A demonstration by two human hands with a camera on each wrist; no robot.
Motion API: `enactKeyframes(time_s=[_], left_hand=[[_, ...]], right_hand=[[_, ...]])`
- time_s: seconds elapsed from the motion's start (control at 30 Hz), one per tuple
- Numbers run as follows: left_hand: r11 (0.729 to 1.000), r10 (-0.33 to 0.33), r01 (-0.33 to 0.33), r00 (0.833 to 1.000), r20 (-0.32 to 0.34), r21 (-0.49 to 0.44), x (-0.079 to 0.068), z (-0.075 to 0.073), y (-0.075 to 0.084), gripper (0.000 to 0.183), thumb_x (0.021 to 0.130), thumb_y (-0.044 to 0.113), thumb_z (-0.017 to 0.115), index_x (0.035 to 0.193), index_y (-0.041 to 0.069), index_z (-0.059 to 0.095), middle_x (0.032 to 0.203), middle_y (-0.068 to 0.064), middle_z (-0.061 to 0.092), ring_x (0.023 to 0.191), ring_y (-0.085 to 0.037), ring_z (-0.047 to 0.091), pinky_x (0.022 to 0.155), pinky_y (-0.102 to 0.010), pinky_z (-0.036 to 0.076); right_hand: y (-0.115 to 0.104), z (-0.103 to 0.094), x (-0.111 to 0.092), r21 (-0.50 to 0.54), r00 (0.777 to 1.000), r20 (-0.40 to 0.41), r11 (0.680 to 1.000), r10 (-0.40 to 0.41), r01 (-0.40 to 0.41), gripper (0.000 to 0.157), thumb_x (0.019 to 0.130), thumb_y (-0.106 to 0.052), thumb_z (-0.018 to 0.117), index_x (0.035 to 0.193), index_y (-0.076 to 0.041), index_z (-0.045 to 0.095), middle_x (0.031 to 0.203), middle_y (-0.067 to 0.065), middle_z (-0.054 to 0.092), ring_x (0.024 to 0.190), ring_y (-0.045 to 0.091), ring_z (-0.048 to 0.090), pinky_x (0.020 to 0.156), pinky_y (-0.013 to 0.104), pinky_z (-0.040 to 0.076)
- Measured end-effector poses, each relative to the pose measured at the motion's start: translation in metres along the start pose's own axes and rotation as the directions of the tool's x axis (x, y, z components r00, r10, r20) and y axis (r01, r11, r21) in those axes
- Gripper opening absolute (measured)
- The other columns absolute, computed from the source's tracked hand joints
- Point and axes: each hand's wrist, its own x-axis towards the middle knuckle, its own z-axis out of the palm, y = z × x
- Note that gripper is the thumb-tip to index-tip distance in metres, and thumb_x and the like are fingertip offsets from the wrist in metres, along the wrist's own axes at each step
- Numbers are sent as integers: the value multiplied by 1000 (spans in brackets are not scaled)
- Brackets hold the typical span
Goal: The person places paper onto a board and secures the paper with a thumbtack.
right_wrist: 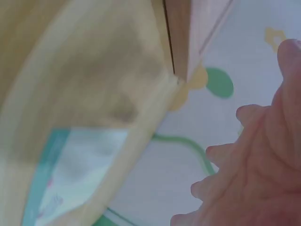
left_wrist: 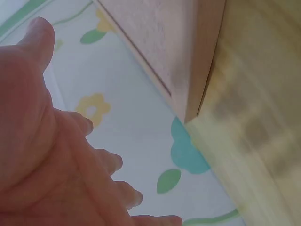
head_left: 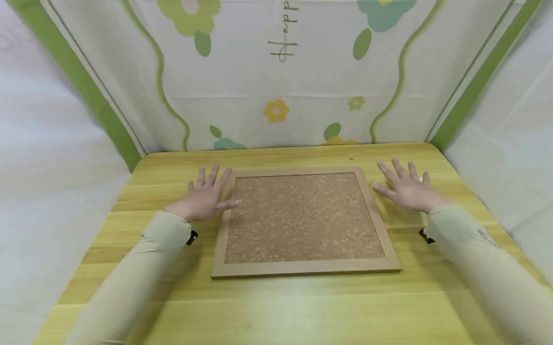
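Left hand (head_left: 203, 199) and right hand (head_left: 409, 190) (both released, fingers spread) flank a rectangular, pale-wood-framed brown cork board (head_left: 303, 220) on a yellow wood-grain table (head_left: 286, 314).

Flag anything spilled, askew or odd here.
One oddity: a stray speck lies near the far edge of the table, beyond the corkboard, too small to identify. The corkboard sits roughly square; no spill or damage shows.

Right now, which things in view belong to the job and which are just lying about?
Likely the job:
framed corkboard
left hand, holding nothing
right hand, holding nothing

Likely just lying about:
teal-edged flat item below the right hand
small speck beyond the corkboard's far edge
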Motion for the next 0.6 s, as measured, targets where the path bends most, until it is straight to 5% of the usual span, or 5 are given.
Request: enactKeyframes(time_s=[0.33,0.47,0.6], left_hand=[[988,18,-28,998,-68,-151,-3,-19,-24,97,99,58,49,158,15,-15,161,-23,-15,143,-50,-17,107,-72,3],[970,-35,22,998,-52,-244,-8,-21,-33,94,99,55,53,160,12,-5,157,-30,19,142,-48,22,108,-66,23],[945,-68,74,997,30,-318,-12,-15,-35,87,99,53,52,158,4,11,133,-30,50,114,-42,57,91,-56,47]], right_hand=[[45,-39,-14,31,997,-45,998,59,-57,88,102,-60,35,158,-12,-13,155,36,-17,130,65,-23,95,82,-4],[65,-41,-18,66,998,-34,996,56,-54,96,100,-58,47,158,-4,-7,155,39,-8,136,63,-10,100,79,7],[84,-32,-20,44,999,-11,998,50,-50,92,100,-49,54,153,12,8,149,44,18,134,62,18,104,73,19]])
